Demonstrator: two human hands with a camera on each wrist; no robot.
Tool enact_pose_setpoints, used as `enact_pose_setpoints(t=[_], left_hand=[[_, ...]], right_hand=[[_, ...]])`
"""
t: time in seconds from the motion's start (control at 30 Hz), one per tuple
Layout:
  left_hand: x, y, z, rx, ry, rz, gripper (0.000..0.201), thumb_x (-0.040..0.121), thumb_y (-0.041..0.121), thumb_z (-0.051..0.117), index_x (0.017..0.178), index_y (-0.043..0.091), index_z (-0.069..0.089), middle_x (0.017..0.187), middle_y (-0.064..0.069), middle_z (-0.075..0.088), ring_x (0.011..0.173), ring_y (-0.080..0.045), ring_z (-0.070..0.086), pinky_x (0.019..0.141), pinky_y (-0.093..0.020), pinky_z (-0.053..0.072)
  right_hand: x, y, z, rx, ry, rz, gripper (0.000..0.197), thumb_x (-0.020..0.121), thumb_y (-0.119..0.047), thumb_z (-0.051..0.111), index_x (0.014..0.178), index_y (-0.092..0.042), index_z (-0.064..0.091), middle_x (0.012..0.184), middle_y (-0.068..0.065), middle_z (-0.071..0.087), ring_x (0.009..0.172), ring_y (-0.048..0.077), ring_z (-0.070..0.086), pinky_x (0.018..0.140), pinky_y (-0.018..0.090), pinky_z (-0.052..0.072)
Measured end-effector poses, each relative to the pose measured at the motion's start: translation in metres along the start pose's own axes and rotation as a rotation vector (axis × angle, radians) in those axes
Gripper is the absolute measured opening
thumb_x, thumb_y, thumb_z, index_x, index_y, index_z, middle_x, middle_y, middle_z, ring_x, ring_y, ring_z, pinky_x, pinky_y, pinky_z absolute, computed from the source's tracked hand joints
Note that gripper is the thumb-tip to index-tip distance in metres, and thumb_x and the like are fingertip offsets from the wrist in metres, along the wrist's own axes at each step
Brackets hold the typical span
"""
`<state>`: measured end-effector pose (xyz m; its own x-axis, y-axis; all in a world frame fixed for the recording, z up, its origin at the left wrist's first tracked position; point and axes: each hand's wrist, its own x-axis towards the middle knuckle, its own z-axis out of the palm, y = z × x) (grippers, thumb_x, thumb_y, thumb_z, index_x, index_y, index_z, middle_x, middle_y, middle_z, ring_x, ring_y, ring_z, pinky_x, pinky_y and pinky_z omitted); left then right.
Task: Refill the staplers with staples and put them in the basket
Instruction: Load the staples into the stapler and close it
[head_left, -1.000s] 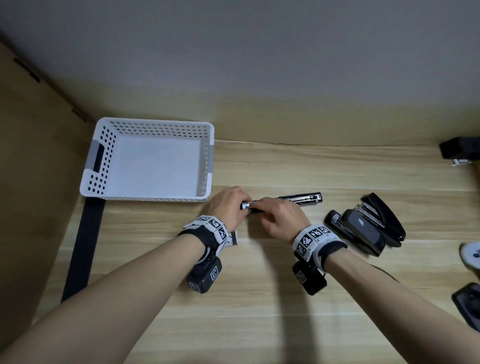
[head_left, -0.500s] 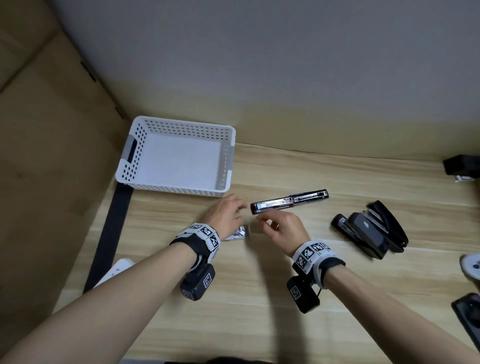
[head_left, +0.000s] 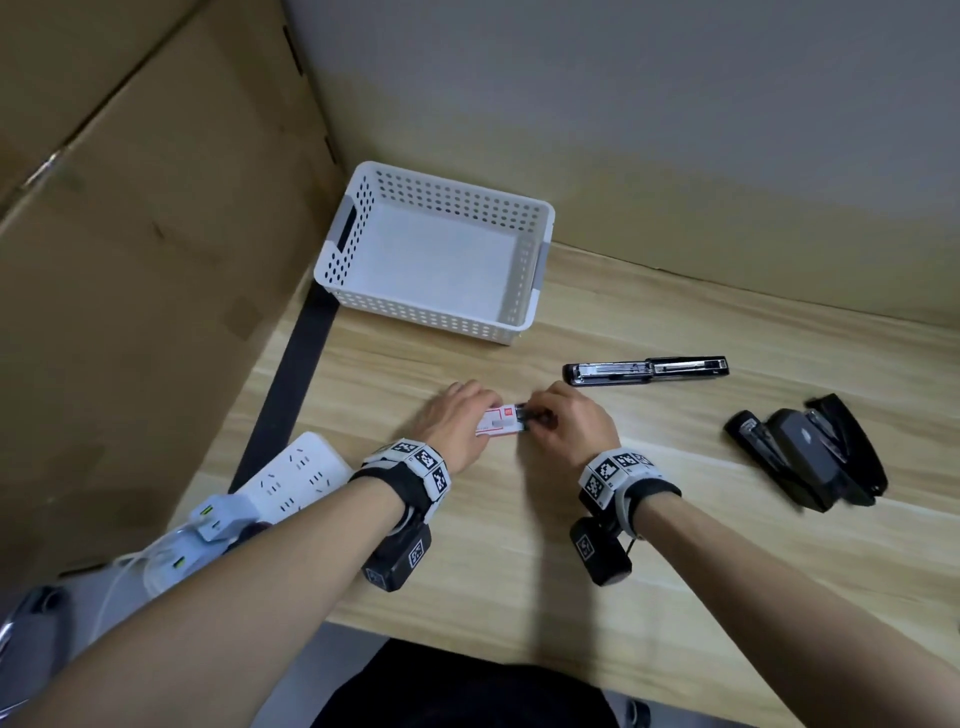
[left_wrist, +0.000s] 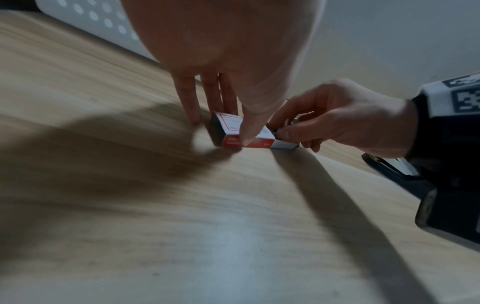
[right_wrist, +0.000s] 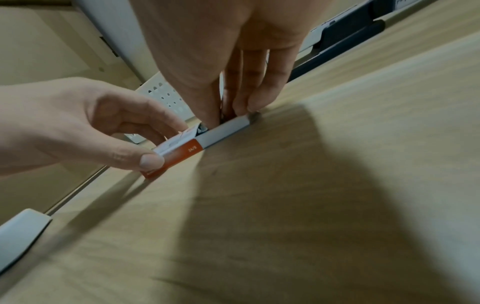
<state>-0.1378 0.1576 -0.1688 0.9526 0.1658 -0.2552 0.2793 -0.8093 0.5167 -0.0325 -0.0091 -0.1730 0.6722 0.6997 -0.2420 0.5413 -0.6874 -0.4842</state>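
A small red-and-white staple box (head_left: 500, 422) lies on the wooden table (head_left: 519, 545) in front of me. My left hand (head_left: 480, 415) pinches its sleeve (left_wrist: 244, 133) between thumb and fingers. My right hand (head_left: 535, 418) has thumb and fingers pinched into the pulled-out white inner tray (right_wrist: 226, 127); whether they hold staples is hidden. A black stapler (head_left: 644, 370), swung fully open and flat, lies just beyond the hands with its metal channel up. Two more black staplers (head_left: 810, 457) lie heaped at the right. The white perforated basket (head_left: 447, 188) stands at the back left with nothing in it.
A cardboard wall (head_left: 130, 234) rises along the left, with a black strip (head_left: 291, 384) at the table's left edge. A white power strip (head_left: 296, 473) with plugs and cables lies at the front left corner. A grey wall runs behind the table.
Both hands have let go of the open stapler, which stays on the table, and drawn back to the staple box. The left now holds the sleeve and the right is in the tray.
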Motion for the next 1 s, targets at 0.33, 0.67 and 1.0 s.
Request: enact_pose_setpoints(t=[0.33,0.67,1.0], left_hand=[[0.004,0.002,-0.004,0.033,-0.037,-0.020,0.036,0.085,0.016,0.064,0.119,0.026,0.058,0.117,0.004,0.053,0.111,-0.019,0.047,0.087,-0.028,0.039],[0.040,0.036,-0.024,0.287,-0.240,-0.044,0.026,0.091,0.035,0.053,0.113,0.022,0.060,0.118,0.000,0.053,0.111,-0.021,0.049,0.080,-0.034,0.045],[0.081,0.076,-0.009,0.348,-0.173,0.084,0.022,0.093,0.027,0.043,0.102,0.020,0.062,0.105,0.001,0.056,0.099,-0.021,0.052,0.073,-0.031,0.042]], right_hand=[[0.006,0.006,-0.005,0.121,0.030,0.060,0.004,0.087,-0.020,0.063,0.085,-0.023,0.065,0.085,-0.008,0.064,0.078,0.020,0.061,0.065,0.031,0.043],[-0.025,0.056,-0.038,0.452,0.185,0.258,0.017,0.080,-0.011,0.076,0.076,-0.026,0.070,0.070,-0.019,0.068,0.069,-0.005,0.065,0.070,0.015,0.051],[-0.036,0.100,-0.040,0.354,0.237,0.270,0.008,0.076,-0.013,0.080,0.074,-0.019,0.076,0.089,-0.011,0.066,0.085,0.007,0.063,0.085,0.025,0.052]])
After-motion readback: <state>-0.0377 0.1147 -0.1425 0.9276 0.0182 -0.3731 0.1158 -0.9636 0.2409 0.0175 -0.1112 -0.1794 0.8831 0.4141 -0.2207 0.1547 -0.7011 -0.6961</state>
